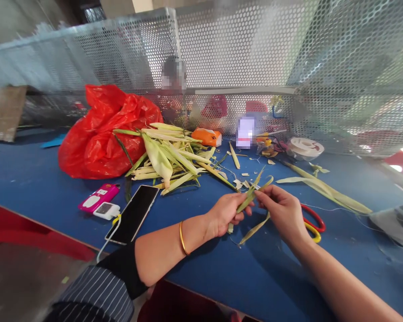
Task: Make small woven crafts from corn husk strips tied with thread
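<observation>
Strips of green corn husk (246, 200) are pinched in my left hand (229, 211), its fingers closed round them near the middle of the table. My right hand (282, 206) meets it from the right, thumb and fingertips closed on the upper end of the husk. One narrow dry husk strip (255, 229) hangs down below the hands onto the table. Beside my right wrist lie scissors with red and yellow handles (314, 221), their blades hidden by the hand. Beyond my left hand is a heap of pale corn husks (174, 156).
A red plastic bag (104, 134) stands behind the heap. Nearer lie a phone (136, 212) and a pink power bank (99, 198) with a cable. An orange tissue pack (206, 137), a white spool (305, 146) and long husk leaves (336, 192) lie before the perforated metal screen (235, 53).
</observation>
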Demonstrator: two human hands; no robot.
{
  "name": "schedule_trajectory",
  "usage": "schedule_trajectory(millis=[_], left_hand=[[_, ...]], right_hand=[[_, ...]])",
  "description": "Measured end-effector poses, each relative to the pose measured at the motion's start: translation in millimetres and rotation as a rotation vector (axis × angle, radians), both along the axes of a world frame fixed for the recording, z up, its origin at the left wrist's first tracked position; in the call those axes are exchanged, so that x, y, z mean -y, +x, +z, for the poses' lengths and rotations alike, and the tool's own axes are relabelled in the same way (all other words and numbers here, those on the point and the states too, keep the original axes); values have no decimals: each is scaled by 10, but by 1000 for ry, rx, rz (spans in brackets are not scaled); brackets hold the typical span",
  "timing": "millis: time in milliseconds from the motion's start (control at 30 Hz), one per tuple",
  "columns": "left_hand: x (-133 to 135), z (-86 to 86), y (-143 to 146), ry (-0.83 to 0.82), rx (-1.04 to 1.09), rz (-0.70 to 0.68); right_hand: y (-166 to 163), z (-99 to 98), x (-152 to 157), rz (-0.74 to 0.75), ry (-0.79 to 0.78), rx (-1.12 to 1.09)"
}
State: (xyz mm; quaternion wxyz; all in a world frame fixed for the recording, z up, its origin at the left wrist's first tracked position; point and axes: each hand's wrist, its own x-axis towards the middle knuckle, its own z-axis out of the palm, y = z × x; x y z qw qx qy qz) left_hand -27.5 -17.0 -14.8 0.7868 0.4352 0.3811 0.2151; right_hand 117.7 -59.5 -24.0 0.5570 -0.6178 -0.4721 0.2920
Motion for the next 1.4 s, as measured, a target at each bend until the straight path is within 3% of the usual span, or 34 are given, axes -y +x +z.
schedule_trajectory(millis=[267,467,733,833,933,1100,1400], left_hand=[[23,28,-14,186,-30,-79],[43,81,-12,267,-76,-114],[34,91,-32,255,-57,-127],[9,90,-53,242,-33,-145],[-5,109,-63,150,-1,-200],[2,104,-47,24,149,-114],[-12,111,-101,65,89,-165]], right_hand=[[3,50,-25,-41,-1,-122],[44,123,-27,220,-182,-375],[190,156,-61,5,-65,-595],[237,193,-51,-11,-36,-533],[235,207,-23,73,-25,-407],[102,179,28,236,-70,-226],[50,194,54,193,-72,-105]])
